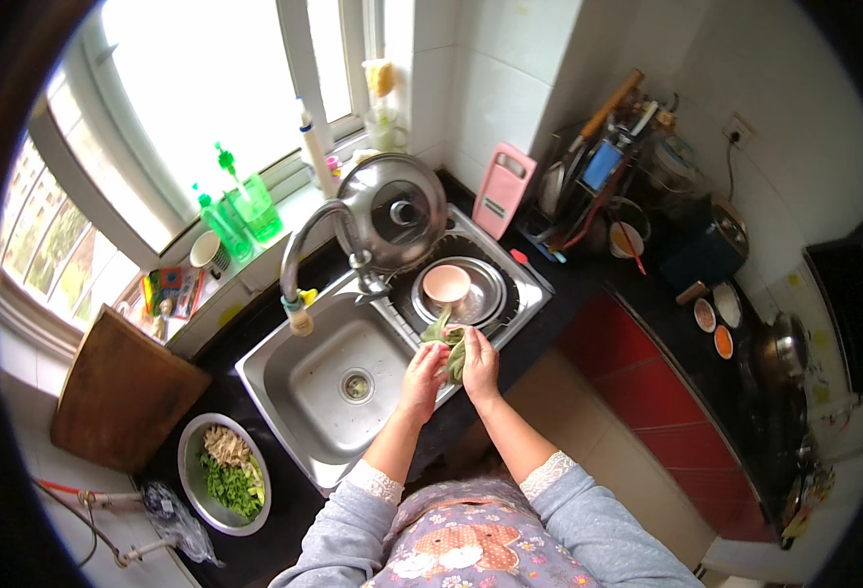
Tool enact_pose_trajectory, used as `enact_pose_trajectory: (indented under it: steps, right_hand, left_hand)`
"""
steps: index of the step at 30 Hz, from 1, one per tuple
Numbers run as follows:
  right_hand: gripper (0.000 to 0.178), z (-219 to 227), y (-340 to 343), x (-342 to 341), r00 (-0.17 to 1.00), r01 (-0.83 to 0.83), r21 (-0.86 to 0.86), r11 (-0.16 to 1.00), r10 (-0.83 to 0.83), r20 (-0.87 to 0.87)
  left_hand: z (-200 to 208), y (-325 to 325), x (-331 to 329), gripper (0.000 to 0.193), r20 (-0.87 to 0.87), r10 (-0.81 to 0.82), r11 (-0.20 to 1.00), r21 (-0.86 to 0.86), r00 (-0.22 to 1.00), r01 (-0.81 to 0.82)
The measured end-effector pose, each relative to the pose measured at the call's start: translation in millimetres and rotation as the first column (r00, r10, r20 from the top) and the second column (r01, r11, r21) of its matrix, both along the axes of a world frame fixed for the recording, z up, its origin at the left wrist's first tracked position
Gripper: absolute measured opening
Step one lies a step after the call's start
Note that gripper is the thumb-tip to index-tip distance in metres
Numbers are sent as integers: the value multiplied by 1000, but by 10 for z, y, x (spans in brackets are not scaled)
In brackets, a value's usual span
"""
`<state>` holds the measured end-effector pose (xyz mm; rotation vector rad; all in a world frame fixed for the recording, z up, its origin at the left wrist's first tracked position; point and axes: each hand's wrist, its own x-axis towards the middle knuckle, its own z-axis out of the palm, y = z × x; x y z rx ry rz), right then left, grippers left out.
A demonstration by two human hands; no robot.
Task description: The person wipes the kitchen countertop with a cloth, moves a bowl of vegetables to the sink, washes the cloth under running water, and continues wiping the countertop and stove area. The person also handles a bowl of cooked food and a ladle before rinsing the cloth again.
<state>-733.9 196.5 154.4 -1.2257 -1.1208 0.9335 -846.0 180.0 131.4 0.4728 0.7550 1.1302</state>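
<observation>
A crumpled, dull-green cloth point(456, 361) is bunched between my two hands, over the front edge of the sink unit. My left hand point(421, 384) is closed on its left side. From the other side my right hand point(480, 367) grips it too, with the fingers partly hidden in the folds. One end of the cloth sticks up toward the metal bowls point(495, 294) in the right basin. Inside these sits a small pink bowl point(447, 283). To the left of my hands lies the steel sink basin point(304, 392) with its drain point(357, 386).
A curved faucet point(294, 245) arches over the basin, beside a leaning pot lid point(392, 201). At left stand a bowl of chopped greens point(188, 475) and a wooden cutting board point(123, 392). Green bottles point(255, 211) line the windowsill. A pink board point(503, 191) and utensil rack point(598, 162) stand behind.
</observation>
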Motion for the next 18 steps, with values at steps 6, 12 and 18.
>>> enact_pose_trajectory:
  steps: [6, 12, 18]
  right_hand:
    - [27, 618, -357, 569, 837, -255, 163, 953, 133, 531]
    - [42, 449, -912, 1198, 575, -131, 50, 990, 117, -809]
    - [43, 125, -1601, 2122, 595, -45, 81, 996, 92, -798]
  left_hand:
    - [80, -85, 601, 66, 513, -121, 975, -100, 850, 199]
    - [147, -379, 1449, 59, 638, -268, 923, -45, 722, 382]
    - [-433, -885, 2641, 50, 925, -6, 875, -179, 379, 450]
